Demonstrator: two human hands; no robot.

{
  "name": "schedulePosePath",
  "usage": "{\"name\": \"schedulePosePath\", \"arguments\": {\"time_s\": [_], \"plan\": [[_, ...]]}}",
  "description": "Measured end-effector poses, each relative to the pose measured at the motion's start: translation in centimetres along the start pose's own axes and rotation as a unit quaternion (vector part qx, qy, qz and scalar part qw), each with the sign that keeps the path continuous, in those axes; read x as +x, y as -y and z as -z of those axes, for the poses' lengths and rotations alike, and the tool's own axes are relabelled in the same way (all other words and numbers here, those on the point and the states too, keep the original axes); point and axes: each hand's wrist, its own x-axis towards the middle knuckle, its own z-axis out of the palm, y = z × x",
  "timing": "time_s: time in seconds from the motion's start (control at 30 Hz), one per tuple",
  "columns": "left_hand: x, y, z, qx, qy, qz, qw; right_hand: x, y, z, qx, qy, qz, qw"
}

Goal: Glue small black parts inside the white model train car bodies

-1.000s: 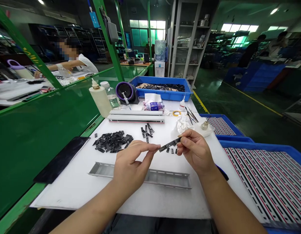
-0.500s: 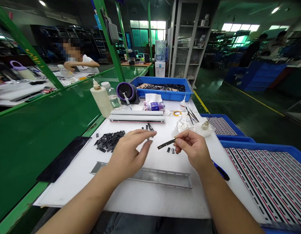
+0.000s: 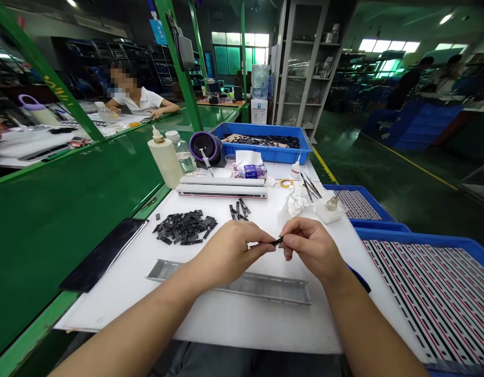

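Observation:
Between my fingertips, above the white table, is a small black strip (image 3: 278, 242), mostly hidden by the fingers. My left hand (image 3: 236, 251) pinches its left end, and my right hand (image 3: 310, 245) pinches the right end. Below the hands a grey metal channel (image 3: 273, 289) lies across the table, partly covered by my left forearm. A heap of small black pieces (image 3: 184, 228) sits to the left of my left hand. Several narrow black strips (image 3: 242, 208) lie just beyond that hand.
Two long white bars (image 3: 222, 192) lie behind the strips. Farther back stand a squeeze bottle (image 3: 165, 162) and a blue bin (image 3: 273, 153) of black parts. Tweezers (image 3: 310, 186) and crumpled tissue (image 3: 295, 201) are at right. Striped panels (image 3: 441, 293) fill a blue tray beside the table. A co-worker (image 3: 139, 102) sits at left.
My left hand has moved right and closed on the left end of the black strip. Small pieces under my right hand are now hidden. The co-worker has lowered their arms.

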Motion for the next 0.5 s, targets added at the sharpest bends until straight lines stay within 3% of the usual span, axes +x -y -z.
{"name": "schedulePosePath", "arguments": {"time_s": [0.17, 0.3, 0.37, 0.43, 0.5], "plan": [[1.2, -0.3, -0.1, 0.026, 0.032, -0.107, 0.993, 0.1, 0.4, 0.9, 0.149, 0.025, -0.099, 0.983], [2.0, -0.7, -0.4, 0.019, 0.052, -0.145, 0.988, 0.2, 0.4, 1.4, 0.176, 0.056, -0.13, 0.974], [2.3, -0.9, -0.7, 0.001, 0.033, -0.101, 0.994, 0.2, 0.4, 1.2, 0.151, 0.029, -0.092, 0.984], [2.6, -0.9, -1.0, -0.03, -0.004, 0.003, 1.0, 0.1, 0.2, 0.7, 0.061, -0.055, 0.007, 0.997], [2.9, -0.6, -1.4, -0.08, -0.03, 0.112, 0.99, -0.2, 0.0, -0.1, -0.116, -0.157, 0.139, 0.971]]}}
